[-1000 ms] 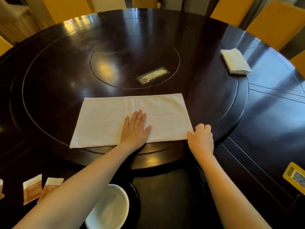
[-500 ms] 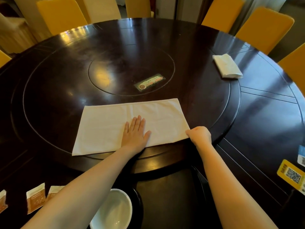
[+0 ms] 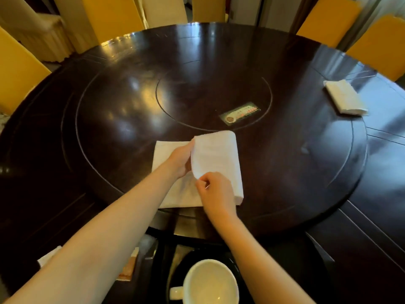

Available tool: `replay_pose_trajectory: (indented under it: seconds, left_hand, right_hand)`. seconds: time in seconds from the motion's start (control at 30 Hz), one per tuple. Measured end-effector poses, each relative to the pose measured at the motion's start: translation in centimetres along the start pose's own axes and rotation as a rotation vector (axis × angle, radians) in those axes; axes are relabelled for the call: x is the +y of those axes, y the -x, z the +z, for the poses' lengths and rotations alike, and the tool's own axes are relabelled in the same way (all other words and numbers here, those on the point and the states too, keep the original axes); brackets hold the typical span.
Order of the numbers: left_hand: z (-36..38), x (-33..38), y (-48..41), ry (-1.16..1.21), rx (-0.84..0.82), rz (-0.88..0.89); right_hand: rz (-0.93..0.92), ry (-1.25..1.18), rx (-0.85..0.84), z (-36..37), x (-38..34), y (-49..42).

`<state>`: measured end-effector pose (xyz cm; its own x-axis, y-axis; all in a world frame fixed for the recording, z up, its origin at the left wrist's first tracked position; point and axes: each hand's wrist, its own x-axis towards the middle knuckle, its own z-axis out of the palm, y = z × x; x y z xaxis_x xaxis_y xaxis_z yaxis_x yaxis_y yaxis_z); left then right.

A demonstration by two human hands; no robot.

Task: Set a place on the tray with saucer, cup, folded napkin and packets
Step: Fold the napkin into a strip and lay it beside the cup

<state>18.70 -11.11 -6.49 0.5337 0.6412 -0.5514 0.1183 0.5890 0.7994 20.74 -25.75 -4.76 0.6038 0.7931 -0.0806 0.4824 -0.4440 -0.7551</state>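
The white napkin (image 3: 210, 165) is laid on the raised turntable (image 3: 306, 172) near its front edge, where a flat surface is offered for folding; its right half is lifted and curled over toward the left. The near corner of that flap is pinched closed by the right hand (image 3: 215, 194), so the fold can be guided; the far edge is gripped by the left hand (image 3: 180, 160), fingers curled shut beneath it, the lower layer being steadied. The cup (image 3: 211, 284) is parked on a dark saucer (image 3: 184, 264) below, within reach; packets (image 3: 129, 267) are seen beside the left forearm, partly hidden.
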Motion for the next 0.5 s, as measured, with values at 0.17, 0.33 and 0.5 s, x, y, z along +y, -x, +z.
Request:
replay_pose_trajectory:
  seconds: [0.17, 0.33, 0.5]
  left_hand:
    - [-5.3, 1.4, -2.2, -0.208, 0.147, -0.056]
    - [-7.3, 2.6, -3.2, -0.306, 0.188, -0.045]
    - [-8.3, 3.1, -3.9, -0.378, 0.259, 0.009]
  right_hand:
    - [0.003, 0.095, -0.059, 5.2, -1.4, 0.8]
    - [-0.007, 0.198, -0.063, 8.0, -2.5, 1.3]
    - [-0.039, 0.231, -0.043, 9.6, -2.9, 1.8]
